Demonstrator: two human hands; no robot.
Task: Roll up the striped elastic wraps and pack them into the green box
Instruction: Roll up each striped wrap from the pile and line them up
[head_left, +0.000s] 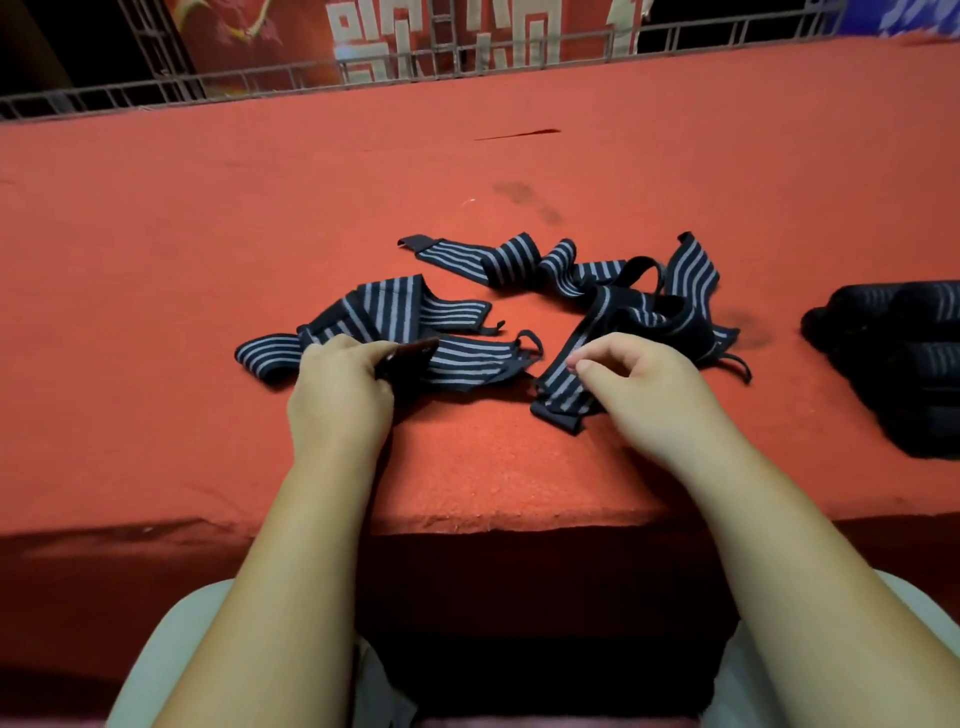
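Note:
Several black elastic wraps with grey stripes lie unrolled and tangled on the red felt table (208, 234). My left hand (340, 384) grips the velcro end of the left wrap (395, 312), fingers curled round it. My right hand (639, 384) hovers over the near wrap (563, 382), thumb and forefinger close together just above the strip; whether they pinch it I cannot tell. A third wrap (498, 260) stretches across behind them. No green box is in view.
A dark pile of rolled wraps (893, 358) sits at the right edge. A metal railing (363, 67) runs along the table's far side. The table's front edge (493, 525) lies just above my lap.

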